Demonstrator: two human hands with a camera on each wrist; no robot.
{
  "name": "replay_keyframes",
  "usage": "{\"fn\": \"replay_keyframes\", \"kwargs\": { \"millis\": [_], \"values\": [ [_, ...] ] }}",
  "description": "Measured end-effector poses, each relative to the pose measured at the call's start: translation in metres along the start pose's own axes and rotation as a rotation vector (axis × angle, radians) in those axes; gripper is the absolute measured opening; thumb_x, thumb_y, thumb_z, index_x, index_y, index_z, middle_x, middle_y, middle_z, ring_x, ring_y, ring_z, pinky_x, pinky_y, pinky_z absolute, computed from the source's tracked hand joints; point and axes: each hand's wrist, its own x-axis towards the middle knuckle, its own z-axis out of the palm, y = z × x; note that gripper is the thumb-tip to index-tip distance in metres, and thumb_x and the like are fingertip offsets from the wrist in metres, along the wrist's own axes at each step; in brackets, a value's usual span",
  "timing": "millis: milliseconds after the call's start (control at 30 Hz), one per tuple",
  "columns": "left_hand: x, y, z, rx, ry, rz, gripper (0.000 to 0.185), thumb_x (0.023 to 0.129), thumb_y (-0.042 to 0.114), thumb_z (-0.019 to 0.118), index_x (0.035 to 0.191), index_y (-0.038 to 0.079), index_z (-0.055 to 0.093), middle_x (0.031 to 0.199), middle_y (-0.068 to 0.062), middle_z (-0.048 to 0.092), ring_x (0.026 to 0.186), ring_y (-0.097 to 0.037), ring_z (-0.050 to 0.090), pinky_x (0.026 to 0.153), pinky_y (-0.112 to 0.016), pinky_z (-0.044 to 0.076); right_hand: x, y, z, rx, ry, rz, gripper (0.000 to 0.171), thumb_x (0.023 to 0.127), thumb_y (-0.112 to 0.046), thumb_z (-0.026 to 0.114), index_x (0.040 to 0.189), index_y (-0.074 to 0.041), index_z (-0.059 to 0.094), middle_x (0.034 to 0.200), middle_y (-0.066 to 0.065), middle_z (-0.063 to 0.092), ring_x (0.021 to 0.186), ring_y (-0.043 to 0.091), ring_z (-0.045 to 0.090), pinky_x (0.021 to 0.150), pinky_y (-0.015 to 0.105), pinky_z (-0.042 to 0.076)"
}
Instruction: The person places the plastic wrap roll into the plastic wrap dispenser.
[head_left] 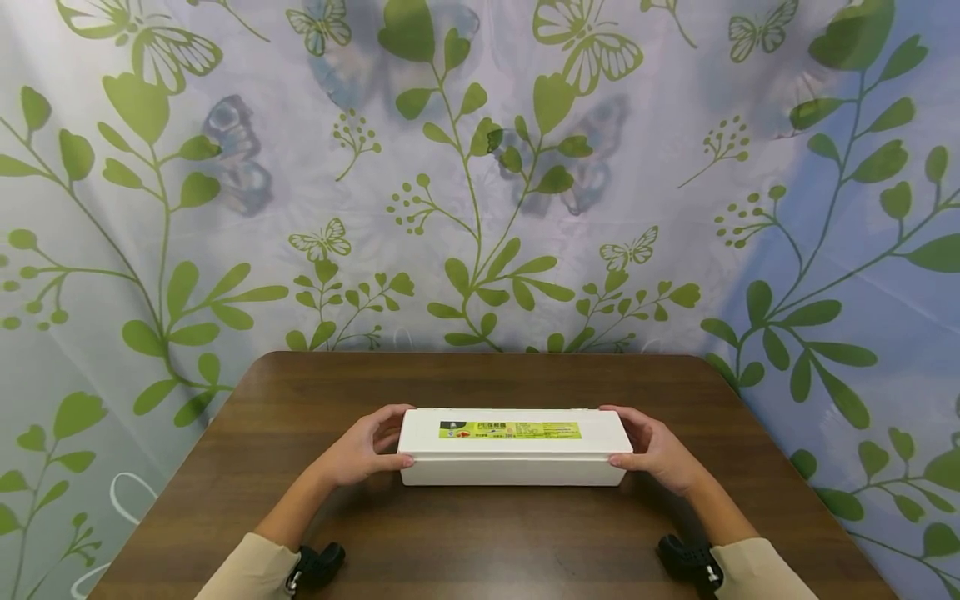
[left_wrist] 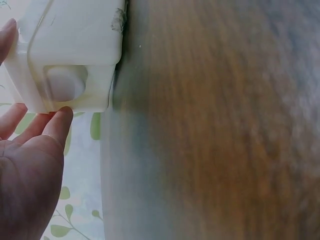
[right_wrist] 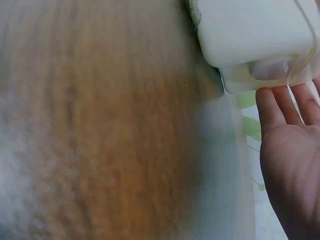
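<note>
A long white cling film box (head_left: 513,472) with a green and yellow label (head_left: 510,430) lies crosswise on the wooden table. My left hand (head_left: 356,454) grips its left end, thumb at the front edge and fingers round the back. At the right end my right hand (head_left: 666,456) holds it the same way. Through a cut-out in the left end, the left wrist view shows a pale round roll end (left_wrist: 65,84). A similar roll end (right_wrist: 270,69) appears in the right wrist view, above the right fingertips. The lid is down.
The brown table (head_left: 495,542) has rounded far corners. Right behind it hangs a curtain (head_left: 480,208) printed with leaves and butterflies. A white cord (head_left: 123,492) shows beyond the table's left edge. Black straps (head_left: 318,567) sit on both wrists.
</note>
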Motion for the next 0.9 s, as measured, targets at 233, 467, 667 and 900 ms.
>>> {"fn": "replay_keyframes", "kwargs": {
  "millis": [233, 467, 667, 900],
  "values": [
    [0.001, -0.001, -0.001, -0.002, -0.001, 0.005, 0.076, 0.086, 0.015, 0.084, 0.149, 0.005, 0.042, 0.148, -0.018, 0.048, 0.141, -0.038, 0.047, 0.114, -0.031, 0.043, 0.0, 0.001, 0.0, 0.01, -0.015, -0.014, 0.073, 0.089, 0.005, 0.072, 0.153, 0.003, 0.037, 0.138, -0.006, 0.057, 0.114, 0.008, 0.061, 0.089, 0.028, 0.057],
    [0.001, 0.001, -0.003, -0.04, -0.02, -0.019, 0.077, 0.085, 0.014, 0.084, 0.148, 0.007, 0.041, 0.149, -0.017, 0.046, 0.143, -0.038, 0.044, 0.112, -0.024, 0.044, 0.001, -0.003, 0.0, -0.006, -0.007, 0.009, 0.072, 0.088, 0.002, 0.074, 0.152, 0.002, 0.039, 0.138, -0.003, 0.058, 0.113, 0.009, 0.062, 0.088, 0.028, 0.058],
    [0.004, 0.005, -0.003, -0.05, -0.043, -0.015, 0.077, 0.086, 0.014, 0.084, 0.148, 0.004, 0.04, 0.15, -0.02, 0.044, 0.145, -0.044, 0.04, 0.112, -0.031, 0.045, 0.001, -0.008, -0.003, 0.001, -0.01, 0.027, 0.073, 0.087, 0.002, 0.075, 0.151, 0.003, 0.039, 0.137, -0.004, 0.059, 0.113, 0.008, 0.062, 0.088, 0.028, 0.058],
    [0.003, 0.002, -0.008, 0.003, -0.041, -0.032, 0.086, 0.085, 0.017, 0.085, 0.153, 0.0, 0.035, 0.157, -0.022, 0.038, 0.149, -0.043, 0.036, 0.116, -0.04, 0.037, 0.003, -0.01, -0.007, 0.021, -0.043, 0.016, 0.079, 0.088, 0.001, 0.074, 0.155, 0.004, 0.032, 0.147, -0.001, 0.054, 0.126, 0.007, 0.057, 0.096, 0.025, 0.054]
  ]
}}
